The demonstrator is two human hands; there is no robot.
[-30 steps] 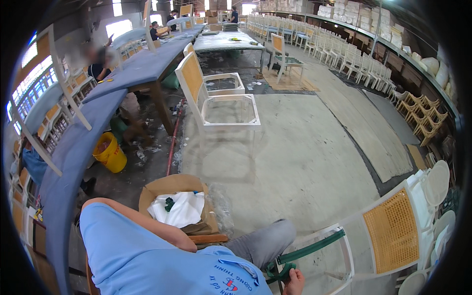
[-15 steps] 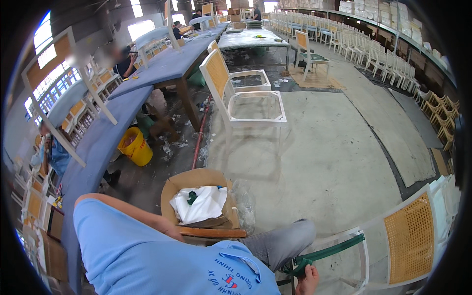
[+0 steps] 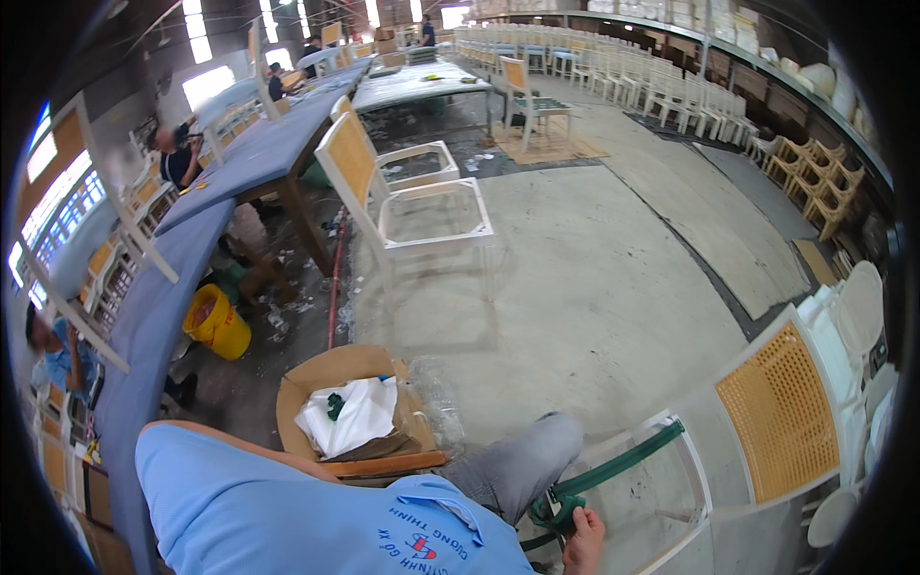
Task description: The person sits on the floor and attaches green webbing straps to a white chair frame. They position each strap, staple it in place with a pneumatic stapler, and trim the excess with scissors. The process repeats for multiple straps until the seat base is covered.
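Note:
My right hand [image 3: 583, 542] pinches the loose, bunched part of a green webbing strap [image 3: 628, 456] at the lower right. The strap runs from there to the far rail of a white chair frame [image 3: 704, 470], which has an open seat and a woven cane back [image 3: 781, 412]. The frame lies tilted beside my bent knee. My left forearm [image 3: 273, 458] reaches inward, but the hand is hidden behind my blue shirt. Near it is a brown wooden bar [image 3: 383, 465] in front of a cardboard box [image 3: 335, 366]. White sheeting [image 3: 359, 422] and a small green scrap [image 3: 335, 406] lie in the box.
White chair frames with cane backs [image 3: 347, 165] stand ahead on the floor. A long blue-covered table [image 3: 158, 355] runs along the left, with a yellow bucket [image 3: 218, 324] beside it. Several people work along the tables. Rows of white chairs [image 3: 623, 72] line the right.
The view has swung to the right, so the surroundings shift left. My right hand still grips the strap, whose loose part is now more bunched. My left hand has passed out of sight.

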